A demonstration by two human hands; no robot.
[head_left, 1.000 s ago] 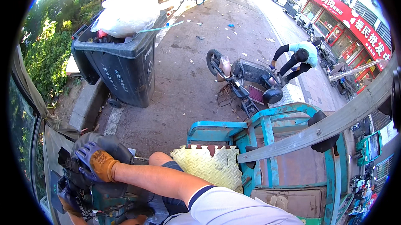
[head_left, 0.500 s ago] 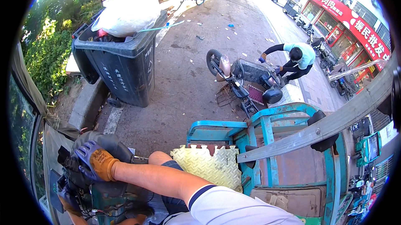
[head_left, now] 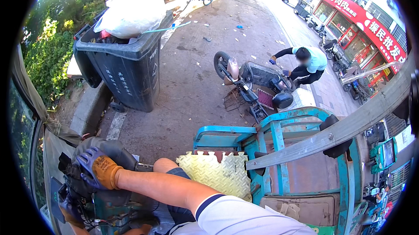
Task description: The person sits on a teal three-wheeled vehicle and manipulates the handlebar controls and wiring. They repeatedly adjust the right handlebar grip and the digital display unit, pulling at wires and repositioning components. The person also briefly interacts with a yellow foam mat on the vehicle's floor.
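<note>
Biggest in view — the blue cart (head_left: 279, 134) just right of the person, a grey beam (head_left: 349, 126) slanting across its frame. Up left on the pavement stands a dark bin (head_left: 126, 67), a white bag (head_left: 133, 10) piled on top. Beyond the cart a scooter (head_left: 251, 82) lies tipped, another person (head_left: 305, 62) crouched beside it. A yellow mat (head_left: 218, 171) rests against the cart's end. Down low, the right hand (head_left: 98, 169) — gloved in blue and orange — curls closed over a black handlebar grip (head_left: 109, 152). The left hand (head_left: 70, 211) is barely visible; whether it grips anything, I cannot tell.
</note>
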